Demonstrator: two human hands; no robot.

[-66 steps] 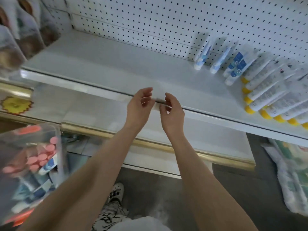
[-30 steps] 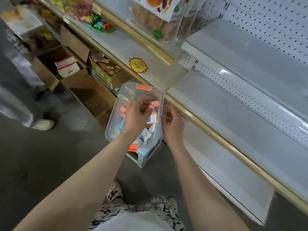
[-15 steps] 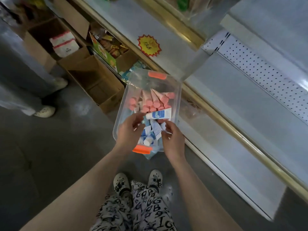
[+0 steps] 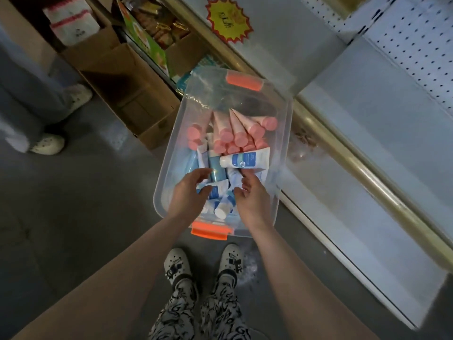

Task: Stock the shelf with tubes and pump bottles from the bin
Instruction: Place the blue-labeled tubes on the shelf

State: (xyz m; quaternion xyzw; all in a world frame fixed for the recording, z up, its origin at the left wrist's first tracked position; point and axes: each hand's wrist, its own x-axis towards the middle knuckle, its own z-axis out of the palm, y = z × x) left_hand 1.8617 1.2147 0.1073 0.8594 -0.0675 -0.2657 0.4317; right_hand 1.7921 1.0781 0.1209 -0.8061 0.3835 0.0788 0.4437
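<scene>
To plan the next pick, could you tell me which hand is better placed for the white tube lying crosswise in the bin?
Probably the right hand: its fingertips are just beside the white tube, with nothing between. The left hand is farther off, over the blue tubes in the bin.

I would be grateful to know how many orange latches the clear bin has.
2. One orange latch sits at the far end of the bin; the other orange latch is at its near end, closest to the person. No others seem hidden.
</scene>
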